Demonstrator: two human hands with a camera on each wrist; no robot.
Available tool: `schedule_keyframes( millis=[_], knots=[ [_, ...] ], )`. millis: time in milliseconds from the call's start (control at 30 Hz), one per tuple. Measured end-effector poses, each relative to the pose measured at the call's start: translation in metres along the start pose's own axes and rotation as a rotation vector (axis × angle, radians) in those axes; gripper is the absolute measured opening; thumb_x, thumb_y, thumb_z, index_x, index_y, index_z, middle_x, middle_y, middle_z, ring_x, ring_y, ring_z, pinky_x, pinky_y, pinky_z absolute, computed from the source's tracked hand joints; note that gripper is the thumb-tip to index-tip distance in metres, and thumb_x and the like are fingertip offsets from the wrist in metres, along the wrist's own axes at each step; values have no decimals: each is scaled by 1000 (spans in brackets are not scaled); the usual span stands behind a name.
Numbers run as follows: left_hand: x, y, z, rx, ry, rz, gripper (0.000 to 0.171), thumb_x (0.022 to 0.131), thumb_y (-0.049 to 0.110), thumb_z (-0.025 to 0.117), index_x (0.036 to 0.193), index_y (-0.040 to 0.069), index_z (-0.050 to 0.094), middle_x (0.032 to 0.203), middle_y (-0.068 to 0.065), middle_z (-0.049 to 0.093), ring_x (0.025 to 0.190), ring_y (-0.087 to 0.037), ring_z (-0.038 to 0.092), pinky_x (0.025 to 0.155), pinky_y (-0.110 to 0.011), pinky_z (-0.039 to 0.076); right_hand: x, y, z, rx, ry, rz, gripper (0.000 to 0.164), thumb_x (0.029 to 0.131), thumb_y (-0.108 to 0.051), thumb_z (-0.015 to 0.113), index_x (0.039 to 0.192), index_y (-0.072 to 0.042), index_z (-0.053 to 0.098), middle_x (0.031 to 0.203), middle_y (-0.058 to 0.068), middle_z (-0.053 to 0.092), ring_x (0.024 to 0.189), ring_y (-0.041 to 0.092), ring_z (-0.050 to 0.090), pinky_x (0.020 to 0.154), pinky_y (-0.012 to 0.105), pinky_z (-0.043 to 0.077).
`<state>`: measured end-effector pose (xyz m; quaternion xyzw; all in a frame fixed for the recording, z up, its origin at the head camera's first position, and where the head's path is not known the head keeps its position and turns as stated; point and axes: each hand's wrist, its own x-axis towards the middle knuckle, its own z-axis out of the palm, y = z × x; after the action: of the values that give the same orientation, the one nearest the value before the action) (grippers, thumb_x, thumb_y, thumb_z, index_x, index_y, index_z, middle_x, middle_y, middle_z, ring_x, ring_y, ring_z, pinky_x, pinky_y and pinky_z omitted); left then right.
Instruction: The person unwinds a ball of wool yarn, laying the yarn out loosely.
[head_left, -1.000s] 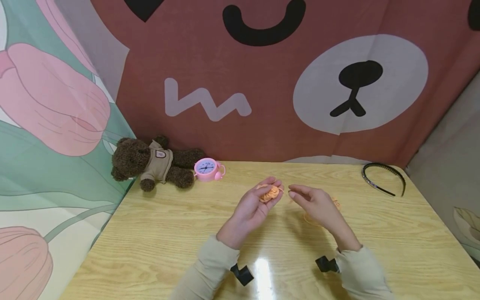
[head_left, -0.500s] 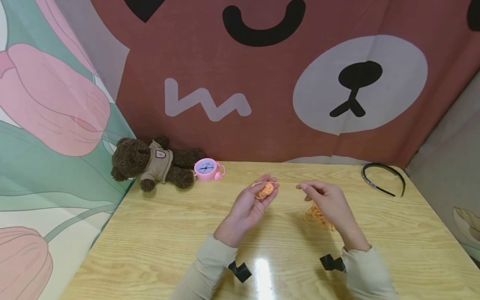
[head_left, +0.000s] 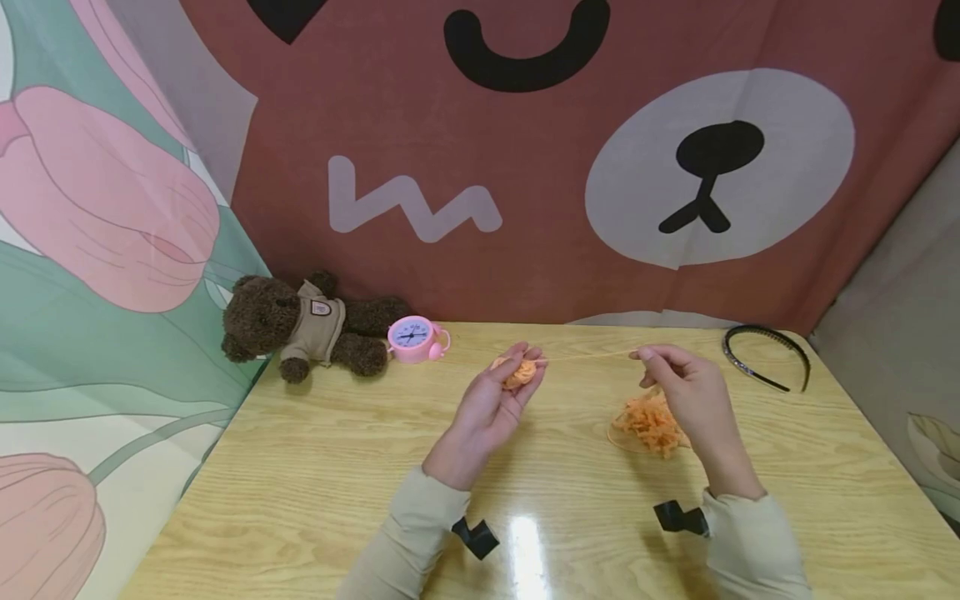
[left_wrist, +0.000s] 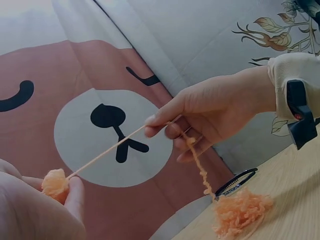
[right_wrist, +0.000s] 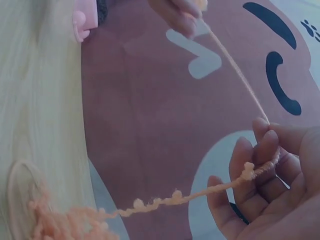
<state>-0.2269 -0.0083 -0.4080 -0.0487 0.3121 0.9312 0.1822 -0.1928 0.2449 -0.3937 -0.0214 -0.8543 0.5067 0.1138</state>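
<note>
A small ball of orange yarn [head_left: 519, 375] sits in my left hand [head_left: 483, 408], held between thumb and fingers above the table. From it a taut strand [left_wrist: 107, 151] runs across to my right hand [head_left: 693, 400], whose thumb and forefinger pinch it. Past the pinch, the yarn passes over the other fingers and hangs as a knobbly length [right_wrist: 170, 199]. That length leads down to a loose, tangled heap of orange yarn [head_left: 651, 423] on the table, just below and left of the right hand in the head view.
The wooden table [head_left: 315, 500] carries a brown teddy bear [head_left: 315, 325] lying at the back left. Beside its feet stands a pink alarm clock [head_left: 411, 338]. A black headband [head_left: 767, 358] lies at the back right. Printed cloths hang behind and at the sides.
My right hand has moved right, away from the left hand, drawing the strand out longer and tauter. The left hand has shifted slightly left with the ball. More of the heap shows.
</note>
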Motion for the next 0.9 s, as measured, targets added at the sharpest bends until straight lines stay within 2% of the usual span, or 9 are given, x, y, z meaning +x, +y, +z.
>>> schedule_keyframes(
  millis=[200, 333, 433, 533, 633, 800, 900],
  knots=[
    [0, 5, -3, -26, 27, 40, 39, 109, 9, 43, 146, -2, 40, 112, -6, 66, 101, -15, 70, 94, -25, 61, 3, 7, -15, 79, 103, 44, 42, 101, -48, 56, 121, -15, 72, 83, -9, 65, 80, 9, 63, 71, 19, 51],
    [0, 9, -4, -21, 22, 54, 43, 109, 11, 43, 150, -2, 38, 113, -6, 66, 108, -16, 67, 98, -27, 59, 6, 11, -28, 150, 199, 91, 37, 102, -42, 58, 118, -12, 72, 78, -9, 63, 75, 6, 63, 70, 12, 53],
    [1, 11, -4, -13, 34, 59, 39, 109, 12, 44, 146, 0, 42, 115, -5, 65, 113, -17, 65, 104, -30, 56, 8, 14, -37, 296, 305, 134, 31, 101, -36, 62, 111, -9, 74, 72, -7, 62, 68, 5, 62, 69, 9, 54],
    [3, 12, -5, -14, 55, 59, 35, 109, 11, 42, 144, 2, 46, 117, -5, 64, 120, -19, 62, 103, -29, 57, 11, 17, -45, 450, 422, 158, 24, 100, -29, 64, 104, -7, 74, 69, -3, 60, 63, 8, 61, 67, 9, 54],
    [4, 15, -7, -24, 77, 65, 36, 110, 12, 41, 145, 3, 45, 119, -5, 64, 121, -20, 62, 100, -28, 59, 12, 21, -53, 603, 529, 138, 20, 100, -22, 64, 97, -4, 73, 67, 1, 59, 58, 10, 61, 61, 12, 55],
    [4, 20, -8, -48, 108, 83, 40, 110, 13, 42, 148, 3, 43, 121, -6, 64, 121, -19, 62, 104, -30, 56, 10, 26, -68, 850, 644, 61, 17, 103, -16, 59, 97, -1, 63, 67, 5, 58, 52, 15, 59, 54, 18, 57],
    [4, 21, -8, -61, 114, 88, 38, 110, 13, 42, 147, 4, 45, 123, -6, 63, 125, -21, 59, 101, -29, 58, 8, 29, -74, 875, 680, 68, 17, 104, -18, 55, 98, -3, 60, 70, 6, 58, 54, 15, 58, 55, 19, 58]
  ],
)
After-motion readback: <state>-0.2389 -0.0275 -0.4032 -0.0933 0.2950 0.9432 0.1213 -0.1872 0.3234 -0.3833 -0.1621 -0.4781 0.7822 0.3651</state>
